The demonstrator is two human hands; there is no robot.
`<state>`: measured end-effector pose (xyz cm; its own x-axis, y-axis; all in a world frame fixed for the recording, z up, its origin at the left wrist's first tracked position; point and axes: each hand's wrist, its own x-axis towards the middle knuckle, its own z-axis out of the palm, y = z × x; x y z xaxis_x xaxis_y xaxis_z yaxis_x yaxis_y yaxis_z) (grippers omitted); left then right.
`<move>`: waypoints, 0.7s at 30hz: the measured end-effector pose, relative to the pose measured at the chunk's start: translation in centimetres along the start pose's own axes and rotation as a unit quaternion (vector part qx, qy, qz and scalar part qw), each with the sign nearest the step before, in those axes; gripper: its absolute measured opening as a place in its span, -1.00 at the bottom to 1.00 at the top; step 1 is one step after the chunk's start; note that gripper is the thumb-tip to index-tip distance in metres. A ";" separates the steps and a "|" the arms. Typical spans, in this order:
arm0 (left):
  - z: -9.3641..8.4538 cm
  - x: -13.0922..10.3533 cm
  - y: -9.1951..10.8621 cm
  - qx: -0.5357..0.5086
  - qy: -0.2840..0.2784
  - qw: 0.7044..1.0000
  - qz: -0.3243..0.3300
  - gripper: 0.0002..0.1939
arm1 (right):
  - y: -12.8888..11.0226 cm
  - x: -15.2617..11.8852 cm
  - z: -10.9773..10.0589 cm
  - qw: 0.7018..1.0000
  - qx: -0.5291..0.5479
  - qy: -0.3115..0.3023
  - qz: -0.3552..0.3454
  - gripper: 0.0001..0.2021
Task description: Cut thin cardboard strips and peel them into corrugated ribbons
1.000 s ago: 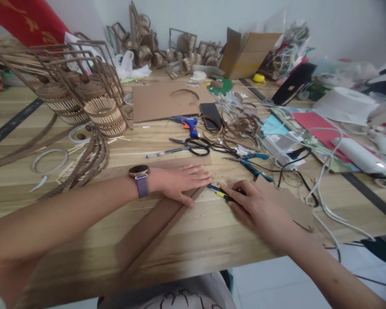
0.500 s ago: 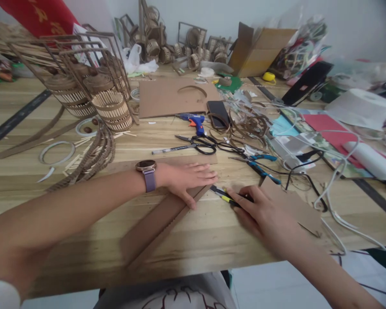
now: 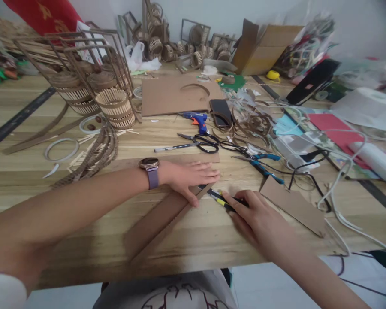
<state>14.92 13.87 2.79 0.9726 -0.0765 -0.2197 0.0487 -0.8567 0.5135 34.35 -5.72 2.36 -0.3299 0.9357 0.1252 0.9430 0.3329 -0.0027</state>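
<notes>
My left hand (image 3: 193,178) lies flat, fingers spread, on a brown cardboard piece (image 3: 157,219) that runs diagonally toward the table's front edge. Part of the cardboard is hidden under the palm. My right hand (image 3: 249,212) is closed round a black and yellow utility knife (image 3: 220,200). The knife's front end points left and touches or overlaps the cardboard's edge just beside my left fingers. Another flat cardboard strip (image 3: 206,158) lies behind my left hand. To the right of my right hand rests a loose cardboard piece (image 3: 294,206).
Behind the hands lie a pen (image 3: 176,147), black scissors (image 3: 207,142), blue-handled pliers (image 3: 266,165) and a blue glue gun (image 3: 196,120). Small slatted baskets (image 3: 116,109) stand at the back left. White cables (image 3: 337,171) cross the right side, near a phone (image 3: 221,112) and curled strips.
My right hand has moved slightly left with the knife, whose front end now reaches the cardboard's edge. My left hand stays on the cardboard. The whole view has shifted a little.
</notes>
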 end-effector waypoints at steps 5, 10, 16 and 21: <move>-0.1 0.0 0.1 0.002 -0.021 1.000 -0.016 0.01 | -0.6 -0.1 0.0 1.000 -0.019 0.003 -0.002 -0.60; 0.0 0.1 0.1 0.004 -0.019 1.000 -0.013 0.03 | -1.3 -0.5 0.2 1.000 -0.008 0.011 0.004 -0.59; -0.1 0.1 0.1 0.009 -0.024 1.000 -0.016 0.03 | -1.8 -0.3 0.3 1.000 -0.012 0.007 -0.004 -0.60; -0.1 0.0 0.1 0.011 -0.024 1.000 -0.010 0.02 | -2.4 -0.2 -0.1 1.000 -0.012 0.015 -0.017 -0.60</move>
<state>14.96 13.83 2.98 0.9592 -0.0837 -0.2700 0.0621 -0.8694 0.4902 32.15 -6.73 2.39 -0.3608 0.9197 0.1551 0.9321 0.3612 0.0266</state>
